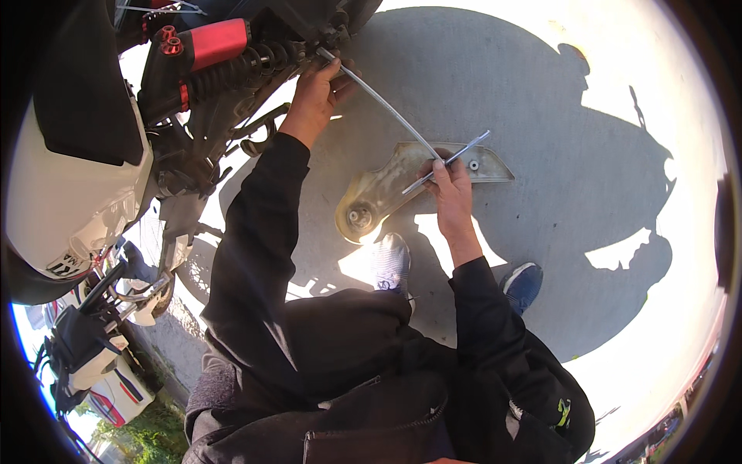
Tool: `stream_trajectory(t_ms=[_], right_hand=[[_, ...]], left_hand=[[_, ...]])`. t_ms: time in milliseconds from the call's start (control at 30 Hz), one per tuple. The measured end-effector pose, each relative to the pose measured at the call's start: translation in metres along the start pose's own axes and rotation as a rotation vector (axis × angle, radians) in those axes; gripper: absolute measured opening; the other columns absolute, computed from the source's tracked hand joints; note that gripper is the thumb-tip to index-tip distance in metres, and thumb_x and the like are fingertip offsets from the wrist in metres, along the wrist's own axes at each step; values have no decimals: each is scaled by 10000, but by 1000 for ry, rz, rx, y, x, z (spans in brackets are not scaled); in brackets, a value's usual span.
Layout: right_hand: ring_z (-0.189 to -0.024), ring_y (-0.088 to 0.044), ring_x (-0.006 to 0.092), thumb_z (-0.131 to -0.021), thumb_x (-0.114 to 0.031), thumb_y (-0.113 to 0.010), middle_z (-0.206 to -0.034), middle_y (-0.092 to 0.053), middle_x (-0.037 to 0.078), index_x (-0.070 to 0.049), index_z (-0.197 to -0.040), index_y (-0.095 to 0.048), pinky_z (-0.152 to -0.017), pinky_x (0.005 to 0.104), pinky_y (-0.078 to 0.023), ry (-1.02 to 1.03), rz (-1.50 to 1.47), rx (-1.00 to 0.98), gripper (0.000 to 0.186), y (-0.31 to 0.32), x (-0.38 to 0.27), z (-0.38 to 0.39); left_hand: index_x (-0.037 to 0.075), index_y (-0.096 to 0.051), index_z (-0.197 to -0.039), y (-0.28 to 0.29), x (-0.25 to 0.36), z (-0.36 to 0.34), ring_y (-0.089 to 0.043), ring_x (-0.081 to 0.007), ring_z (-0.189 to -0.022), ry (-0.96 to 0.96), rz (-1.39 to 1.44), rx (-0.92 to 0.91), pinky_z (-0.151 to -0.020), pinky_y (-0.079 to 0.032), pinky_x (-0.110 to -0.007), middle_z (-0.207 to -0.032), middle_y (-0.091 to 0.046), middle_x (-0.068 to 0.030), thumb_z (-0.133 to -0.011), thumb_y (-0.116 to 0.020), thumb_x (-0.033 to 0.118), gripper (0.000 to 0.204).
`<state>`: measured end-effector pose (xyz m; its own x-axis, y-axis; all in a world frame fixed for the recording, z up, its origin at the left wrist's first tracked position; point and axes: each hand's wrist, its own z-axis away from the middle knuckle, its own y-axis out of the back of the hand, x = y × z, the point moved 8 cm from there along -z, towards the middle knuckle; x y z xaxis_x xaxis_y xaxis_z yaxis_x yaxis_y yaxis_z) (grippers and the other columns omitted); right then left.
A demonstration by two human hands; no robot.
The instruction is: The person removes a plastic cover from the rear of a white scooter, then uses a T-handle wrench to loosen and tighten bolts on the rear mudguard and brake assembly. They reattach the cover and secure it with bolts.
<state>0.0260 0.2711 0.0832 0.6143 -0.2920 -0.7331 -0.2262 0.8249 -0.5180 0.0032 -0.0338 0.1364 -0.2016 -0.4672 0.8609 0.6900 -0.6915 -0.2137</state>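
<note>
A silver T-handle wrench (384, 104) slants from the motorcycle down toward me. Its far end meets the dark metal parts below the shock absorber; the exact point of contact is too small to make out. My left hand (311, 100) is closed around the shaft near that end, thumb along the metal and some fingers in shadow behind. At the near end my right hand (450, 189) grips the junction of shaft and crossbar, and the crossbar sticks out on both sides. On the ground behind this hand lies a pale, dirty motorcycle cover (402, 172), inner side up.
The motorcycle (93, 178) fills the left side, with a red reservoir (219, 43) and black coil spring (236, 73) beside my left arm. My shoes (522, 288) stand on sunlit and shaded concrete. White vehicles (122, 394) are at the lower left.
</note>
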Motion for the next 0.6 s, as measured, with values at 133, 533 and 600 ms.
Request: stream_trajectory(t_ms=[133, 533, 600], right_hand=[[-1017, -660, 132, -1084, -197, -565, -1108, -696, 41, -67, -1300, -584, -902, 303, -526, 26, 46, -92, 253, -5, 18, 5], [-1051, -705, 313, -1011, -47, -598, -1139, -723, 149, -14, -1327, -598, -901, 373, -561, 882, 1260, 1, 318, -53, -40, 39], [-1001, -720, 255, -1054, -122, -567, -1107, -731, 138, -5, -1264, -638, -842, 355, -576, 784, 1135, 35, 250, -54, -36, 39]], left_hand=[[101, -620, -1168, -4, 10, 5, -721, -300, -1043, -42, -36, -16, -852, -639, -426, -1137, -693, -93, -1046, -571, 152, 141], [83, -583, -1264, 5, 10, -2, -722, -314, -1034, -39, 43, -47, -883, -616, -421, -1169, -690, -118, -1081, -488, 171, 225], [69, -574, -1266, 0, 3, 4, -720, -310, -1039, -17, 17, -43, -894, -615, -422, -1163, -692, -125, -1092, -475, 198, 238]])
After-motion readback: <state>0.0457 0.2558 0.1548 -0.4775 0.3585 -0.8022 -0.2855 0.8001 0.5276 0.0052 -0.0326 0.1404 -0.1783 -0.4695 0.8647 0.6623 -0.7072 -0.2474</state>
